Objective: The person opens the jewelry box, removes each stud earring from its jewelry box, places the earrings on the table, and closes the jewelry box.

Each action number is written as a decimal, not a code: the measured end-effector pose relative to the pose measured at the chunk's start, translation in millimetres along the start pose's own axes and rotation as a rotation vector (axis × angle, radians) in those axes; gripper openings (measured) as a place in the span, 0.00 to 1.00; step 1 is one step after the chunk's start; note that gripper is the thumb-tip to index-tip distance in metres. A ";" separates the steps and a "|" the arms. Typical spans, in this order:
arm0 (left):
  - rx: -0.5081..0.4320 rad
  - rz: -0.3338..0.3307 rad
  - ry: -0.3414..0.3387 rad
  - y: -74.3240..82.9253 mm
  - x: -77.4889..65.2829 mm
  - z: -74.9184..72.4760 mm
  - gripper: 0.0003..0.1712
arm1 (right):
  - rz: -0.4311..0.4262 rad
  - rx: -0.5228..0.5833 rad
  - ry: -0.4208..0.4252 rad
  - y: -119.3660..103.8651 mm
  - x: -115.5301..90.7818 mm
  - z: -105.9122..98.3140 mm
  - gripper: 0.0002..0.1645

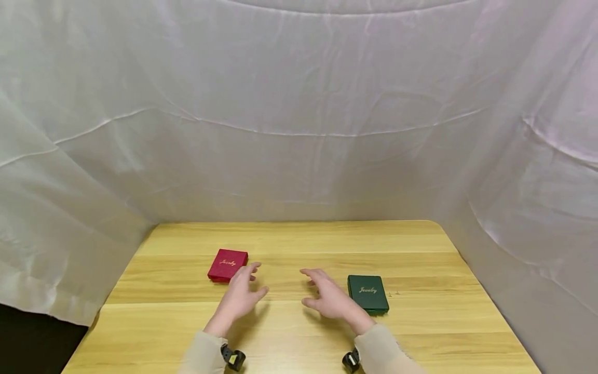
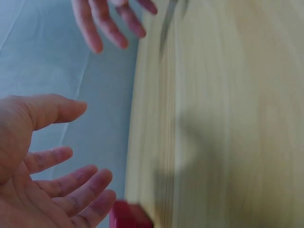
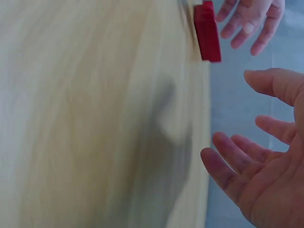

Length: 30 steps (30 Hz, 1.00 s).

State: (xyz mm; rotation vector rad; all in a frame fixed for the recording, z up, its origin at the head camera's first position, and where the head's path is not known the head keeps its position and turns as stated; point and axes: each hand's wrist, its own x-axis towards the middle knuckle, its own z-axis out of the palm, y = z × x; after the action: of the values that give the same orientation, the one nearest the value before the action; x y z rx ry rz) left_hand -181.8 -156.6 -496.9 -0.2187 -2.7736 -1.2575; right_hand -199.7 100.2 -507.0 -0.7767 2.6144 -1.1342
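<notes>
A red jewelry box (image 1: 227, 264) with gold lettering lies on the left of the wooden table. My left hand (image 1: 240, 297) hovers just right of it, fingers relaxed and holding nothing; in the left wrist view the same red box (image 2: 129, 214) shows at the bottom edge. A dark green jewelry box (image 1: 368, 293), also lettered in gold, lies on the right. Just left of that box, my right hand (image 1: 329, 297) is held above the table with loose, spread fingers and nothing in them. The right wrist view catches the red box (image 3: 207, 33) beyond the right hand (image 3: 270, 171).
The light wooden table (image 1: 289, 332) ends at a far edge against a pale hanging cloth (image 1: 299, 166), which also closes off both sides. Small marks or bits lie on the wood right of the green box. A dark area (image 1: 37, 340) shows at lower left.
</notes>
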 end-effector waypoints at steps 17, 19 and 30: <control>0.161 -0.214 0.105 -64.8 22.8 -54.9 0.41 | 0.000 -0.001 -0.033 -11.5 28.3 24.8 0.42; 0.171 -0.226 0.086 -69.8 25.2 -57.4 0.43 | -0.001 0.006 -0.033 -12.2 31.0 26.9 0.42; 0.089 -0.217 -0.062 -78.5 31.0 -60.3 0.56 | -0.037 -0.017 -0.003 -17.8 47.4 40.8 0.43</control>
State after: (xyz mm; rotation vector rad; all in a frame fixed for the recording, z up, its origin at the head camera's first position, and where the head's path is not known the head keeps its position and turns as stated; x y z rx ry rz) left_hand -224.1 -250.2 -511.1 0.0519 -2.9646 -1.1846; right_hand -217.9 39.3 -520.7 -0.8330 2.6216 -1.1208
